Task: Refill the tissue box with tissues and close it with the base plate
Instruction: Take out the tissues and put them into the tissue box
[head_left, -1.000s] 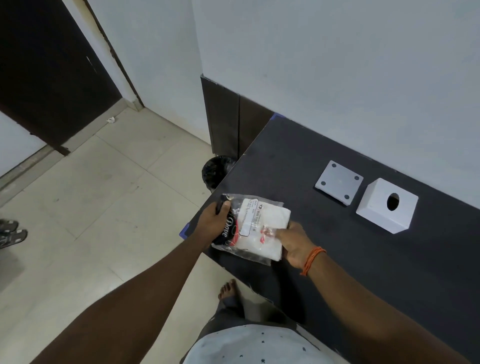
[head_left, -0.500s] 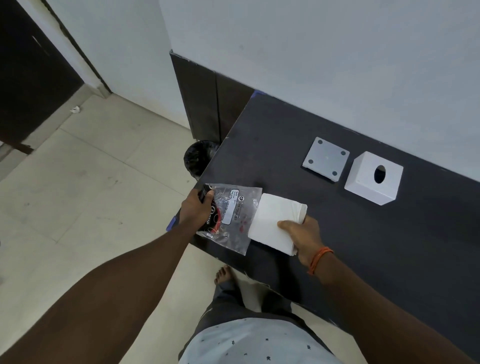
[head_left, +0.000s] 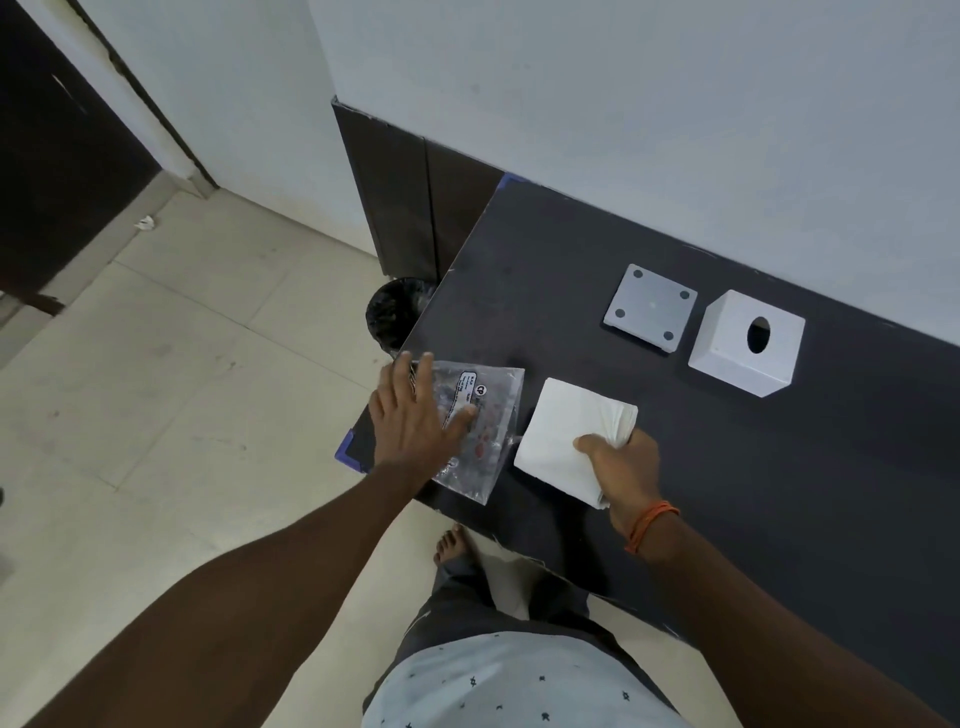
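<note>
Two bare hands worked at the near left corner of the dark matte rectangular table (head_left: 701, 493). The left hand (head_left: 415, 415) lay flat with its fingers spread over the empty clear plastic wrapper with printed labels (head_left: 480, 431), pressing on its left part without closing round it; the wrapper rested on the table's near left corner, with its lower tip reaching just past the near edge. The right hand (head_left: 618, 462) gripped the white square stack of folded tissues (head_left: 566, 431), thumb on top and the other fingers hidden beneath, at the stack's near right corner. The stack sat just right of the wrapper, apart from it by a narrow gap, and its right edge fanned slightly where the layers showed; whether it rested on the table or was lifted a little could not be told. An orange thread band (head_left: 652, 522) circled the right wrist.

Farther back and to the right, near the pale wall, the flat grey square base plate with four dark round pads at its corners (head_left: 649, 309) lay on the table. Just right of it, not touching, stood the white cube-shaped tissue box with a dark oval opening on its upper face (head_left: 743, 348). Both lay well apart from the hands. Beyond the table's left edge a black-lined round waste bin (head_left: 395, 312) stood on the pale tiled floor (head_left: 156, 415).
</note>
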